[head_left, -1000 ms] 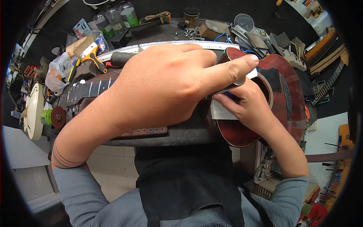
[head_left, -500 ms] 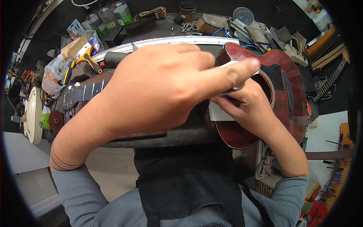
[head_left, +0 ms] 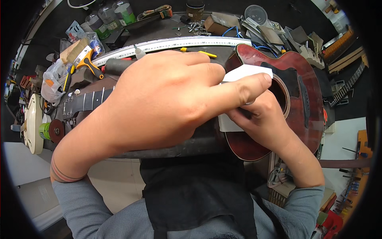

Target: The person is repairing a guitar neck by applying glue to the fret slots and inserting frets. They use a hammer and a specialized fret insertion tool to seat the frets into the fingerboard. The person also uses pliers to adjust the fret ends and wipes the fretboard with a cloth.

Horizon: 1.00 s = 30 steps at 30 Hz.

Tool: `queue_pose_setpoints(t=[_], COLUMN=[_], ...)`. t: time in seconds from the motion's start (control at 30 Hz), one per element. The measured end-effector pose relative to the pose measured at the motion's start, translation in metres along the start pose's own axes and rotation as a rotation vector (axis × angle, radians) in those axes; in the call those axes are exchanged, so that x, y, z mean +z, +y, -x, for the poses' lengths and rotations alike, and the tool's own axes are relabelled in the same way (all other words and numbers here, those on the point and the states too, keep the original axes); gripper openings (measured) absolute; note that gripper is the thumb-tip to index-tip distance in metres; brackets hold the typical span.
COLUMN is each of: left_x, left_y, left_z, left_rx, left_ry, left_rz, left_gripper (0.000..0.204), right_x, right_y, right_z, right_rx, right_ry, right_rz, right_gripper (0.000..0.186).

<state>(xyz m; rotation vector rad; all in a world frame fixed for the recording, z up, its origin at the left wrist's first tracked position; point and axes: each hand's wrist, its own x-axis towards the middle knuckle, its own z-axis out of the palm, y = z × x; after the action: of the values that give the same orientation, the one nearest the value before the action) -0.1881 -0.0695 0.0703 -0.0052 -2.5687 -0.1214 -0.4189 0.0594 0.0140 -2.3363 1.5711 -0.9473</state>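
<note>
A dark red acoustic guitar (head_left: pixel 302 99) lies across the workbench, its neck (head_left: pixel 85 101) running left under my left hand (head_left: pixel 167 99). That hand is large in view, raised above the neck, and pinches a white folded sheet (head_left: pixel 246 72) between fingers and thumb near the sound hole (head_left: pixel 280 93). My right hand (head_left: pixel 262 123) rests on the guitar body just below, fingers on a lower part of the white sheet (head_left: pixel 227 124). What lies beneath the hands is hidden.
A long metal ruler (head_left: pixel 175 43) lies behind the guitar. Jars (head_left: pixel 119 14), an orange-handled tool (head_left: pixel 89 61), a plastic bag (head_left: pixel 55 79) and small parts crowd the back of the bench. A cream guitar body (head_left: pixel 32 121) sits at far left, a spare neck (head_left: pixel 350 85) at right.
My left hand has stretched further right, its fingertip now over the sound hole, and the white sheet has lifted into view above it. The right hand has stayed put.
</note>
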Motion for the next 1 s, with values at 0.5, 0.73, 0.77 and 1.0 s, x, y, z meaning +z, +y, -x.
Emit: queue_pose_setpoints(t=[0.5, 0.73, 0.77, 1.0], left_x=[-0.010, 0.005, 0.006, 0.010], left_y=[-0.032, -0.030, -0.030, -0.033], left_z=[-0.004, -0.008, -0.008, -0.007], left_rx=[-0.166, -0.006, 0.004, 0.068], left_ry=[0.065, 0.135, 0.135, 0.091], left_rz=[0.138, 0.127, 0.122, 0.085], left_gripper=[0.073, 0.078, 0.078, 0.074], right_x=[-0.011, -0.008, -0.008, -0.006], right_y=[-0.006, -0.012, -0.013, -0.006], right_z=[-0.010, -0.017, -0.018, -0.020], right_rx=[0.092, 0.034, 0.031, 0.020], right_ry=[-0.139, -0.187, -0.199, -0.228], right_rz=[0.144, 0.235, 0.242, 0.252], right_gripper=[0.034, 0.049, 0.050, 0.045])
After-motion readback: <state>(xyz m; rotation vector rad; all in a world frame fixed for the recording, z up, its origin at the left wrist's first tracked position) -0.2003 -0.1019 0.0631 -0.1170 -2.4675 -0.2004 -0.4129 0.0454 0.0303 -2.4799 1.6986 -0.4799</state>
